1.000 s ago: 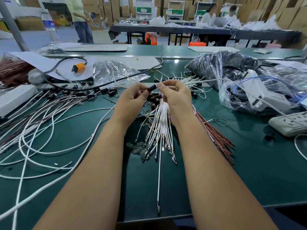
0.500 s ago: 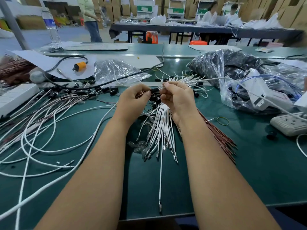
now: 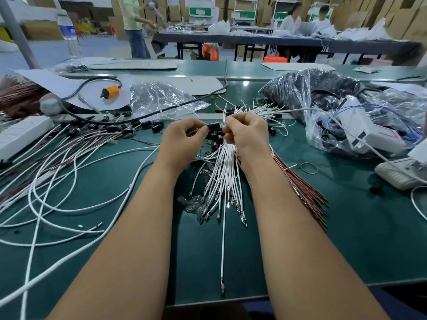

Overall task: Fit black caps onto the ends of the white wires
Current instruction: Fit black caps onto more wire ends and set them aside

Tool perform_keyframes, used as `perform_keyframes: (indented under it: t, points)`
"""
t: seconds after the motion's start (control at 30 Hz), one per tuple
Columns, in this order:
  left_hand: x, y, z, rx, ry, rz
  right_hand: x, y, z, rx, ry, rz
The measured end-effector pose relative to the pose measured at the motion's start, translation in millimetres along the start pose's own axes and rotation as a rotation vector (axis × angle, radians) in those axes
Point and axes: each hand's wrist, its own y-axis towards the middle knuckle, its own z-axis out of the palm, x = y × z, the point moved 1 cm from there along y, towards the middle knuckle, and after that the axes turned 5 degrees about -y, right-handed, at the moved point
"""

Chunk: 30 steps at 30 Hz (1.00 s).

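Note:
My left hand point(image 3: 184, 139) pinches a small black cap point(image 3: 214, 126) between thumb and fingers. My right hand point(image 3: 247, 135) pinches the end of a white wire against that cap; the wire's tip is hidden by my fingers. That wire point(image 3: 223, 239) hangs straight down toward the table's near edge. A bundle of white wires point(image 3: 221, 181) lies under both hands, with metal terminals fanned out at its lower end. Loose black caps point(image 3: 217, 137) lie just below my fingers.
Capped white wires point(image 3: 69, 144) spread over the left of the green table point(image 3: 346, 239). Red-brown wires point(image 3: 305, 188) lie right of my right forearm. Clear bags point(image 3: 335, 107) hold black parts at right, near a white power strip point(image 3: 399, 174). People stand and sit behind.
Both hands dropped slightly and came closer together, so the cap and the wire end now meet. The hanging wire's lower end shifted a little down the table.

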Motion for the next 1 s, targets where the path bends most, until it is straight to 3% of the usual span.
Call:
perform_keyframes:
  t: [0.43,0.67,1.0]
  points:
    - [2,1,0,0.044,-0.022,-0.067,-4,2,3,0.075,-0.001,0.019]
    - [-3,-1,-2,0.13,-0.043,-0.077,-7,3,4,0.098,-0.112,0.022]
    - [-2,-2,-6,0.107,-0.062,-0.105,-12,0,5,0.119,-0.254,-0.08]
